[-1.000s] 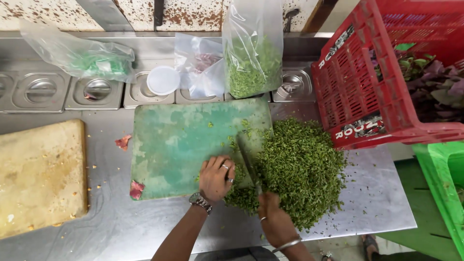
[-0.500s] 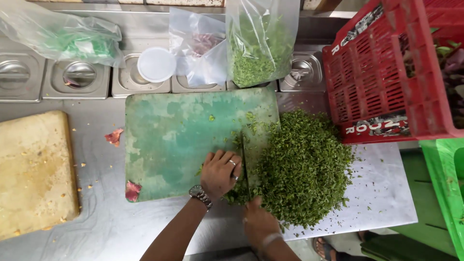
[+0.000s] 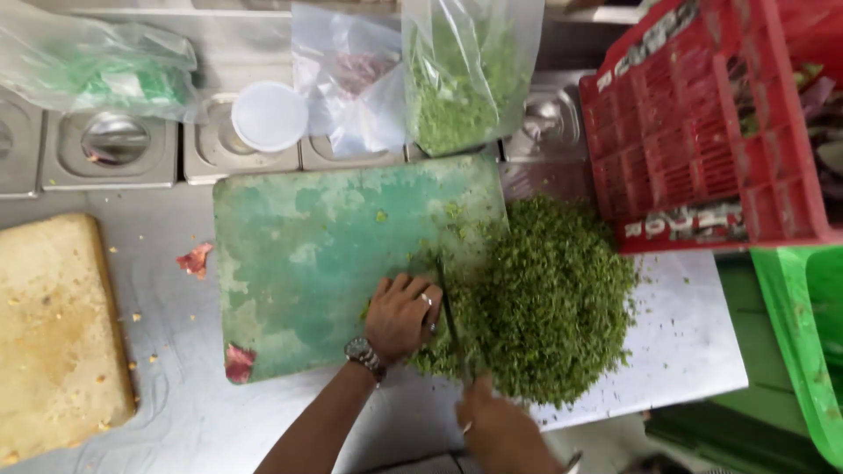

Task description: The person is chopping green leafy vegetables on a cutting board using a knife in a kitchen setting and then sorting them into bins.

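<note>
Green board (image 3: 334, 254); chopped herbs (image 3: 544, 298) just R of L-hand fingers (image 3: 413, 290)

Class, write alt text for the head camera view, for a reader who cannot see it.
Seen from above, a left hand presses on a knife gripped by the right hand, at the edge of a heap of chopped greens on a green cutting board. A red crate stands to the right.

I see bright, even daylight with soft, faint shadows. The steel table (image 3: 167, 290) shows mild glare. My right grip (image 3: 496, 430) is motion-blurred; edges bend slightly.
</note>
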